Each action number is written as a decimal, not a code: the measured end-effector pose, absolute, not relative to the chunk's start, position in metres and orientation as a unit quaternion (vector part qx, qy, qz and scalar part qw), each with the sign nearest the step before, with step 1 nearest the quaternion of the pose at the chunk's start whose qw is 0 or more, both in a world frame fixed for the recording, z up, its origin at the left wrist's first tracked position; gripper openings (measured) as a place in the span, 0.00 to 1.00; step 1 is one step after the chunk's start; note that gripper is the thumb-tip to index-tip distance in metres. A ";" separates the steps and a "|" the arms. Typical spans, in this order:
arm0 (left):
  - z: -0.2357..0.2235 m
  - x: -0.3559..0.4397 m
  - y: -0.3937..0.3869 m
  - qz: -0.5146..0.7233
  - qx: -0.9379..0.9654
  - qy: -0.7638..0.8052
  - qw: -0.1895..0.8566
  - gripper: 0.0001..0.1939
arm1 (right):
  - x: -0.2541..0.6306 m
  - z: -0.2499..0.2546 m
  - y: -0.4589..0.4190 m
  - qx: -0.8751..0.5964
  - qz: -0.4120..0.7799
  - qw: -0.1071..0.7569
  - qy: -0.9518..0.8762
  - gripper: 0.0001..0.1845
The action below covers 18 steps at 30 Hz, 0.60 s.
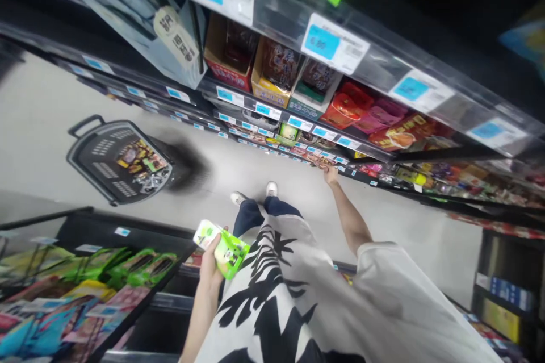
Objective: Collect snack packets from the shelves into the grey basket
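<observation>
My left hand [212,255] is closed around a green and white snack packet [231,252] with a panda-like picture on it, held at waist height in front of my shirt. My right hand [330,174] is stretched out to a low shelf on the far side, its fingers at reddish-brown packets [313,157] lying along the shelf edge. Those fingers are small and blurred, so whether they grip a packet cannot be made out. Above them, red pouches [348,104] and open cardboard boxes of snacks [272,76] stand on a higher shelf.
A dark shopping basket [108,167] with several packaged goods stands on the floor at the left. Tall shelving with price tags [336,42] runs across the top. Another rack with colourful bags [140,266] is at the lower left. My white shoes [271,188] are on the pale floor.
</observation>
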<state>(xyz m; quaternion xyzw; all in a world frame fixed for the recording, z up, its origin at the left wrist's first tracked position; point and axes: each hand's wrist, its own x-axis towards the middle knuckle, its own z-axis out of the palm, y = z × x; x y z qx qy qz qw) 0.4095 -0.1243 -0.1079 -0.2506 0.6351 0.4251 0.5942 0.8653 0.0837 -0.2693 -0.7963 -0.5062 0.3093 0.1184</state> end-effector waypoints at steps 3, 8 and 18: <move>-0.105 0.410 -0.143 0.392 -0.291 0.658 0.574 0.19 | 0.869 -0.302 0.110 -0.795 0.297 0.073 -0.524 0.26; -0.089 0.418 -0.155 0.332 -0.338 0.703 0.531 0.22 | 0.868 -0.341 0.134 -0.794 0.291 0.009 -0.533 0.25; -0.091 0.421 -0.135 0.314 -0.320 0.728 0.518 0.21 | 0.860 -0.360 0.137 -0.807 0.238 -0.067 -0.536 0.30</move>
